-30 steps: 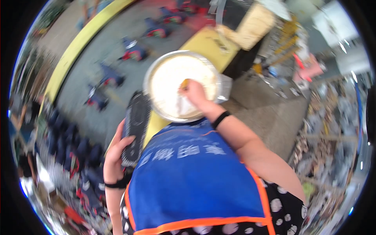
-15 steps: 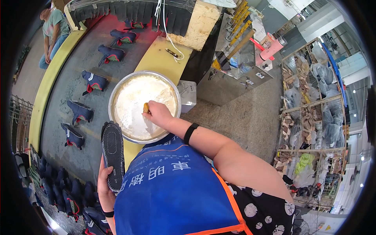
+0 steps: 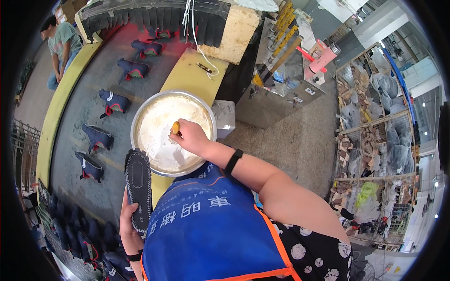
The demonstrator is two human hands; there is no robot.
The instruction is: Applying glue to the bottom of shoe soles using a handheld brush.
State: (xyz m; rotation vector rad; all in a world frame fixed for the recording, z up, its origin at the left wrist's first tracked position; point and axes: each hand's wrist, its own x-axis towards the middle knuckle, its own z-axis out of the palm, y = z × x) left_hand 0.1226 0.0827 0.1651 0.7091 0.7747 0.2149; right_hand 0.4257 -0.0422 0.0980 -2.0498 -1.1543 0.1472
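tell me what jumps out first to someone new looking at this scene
The big round metal basin of whitish paste sits dead centre, with the right hand over it gripping a small yellow-handled brush. Just below left, the left hand holds up a black shoe sole, tread showing. Dark blue shoe uppers ride the grey conveyor belt to the left.

Most of the left hand (image 3: pixel 127 229) is hidden behind the dark rubber shoe sole (image 3: pixel 139 188) it holds upright; only the palm edge and wrist show. The right hand (image 3: pixel 191 137) closes over a small yellow-handled tool (image 3: pixel 175 127), its working end concealed by the fingers, above the round metal basin (image 3: pixel 140 117). The blue apron (image 3: pixel 211 234) covers the basin's near rim. Shelf contents at right are too small to identify.
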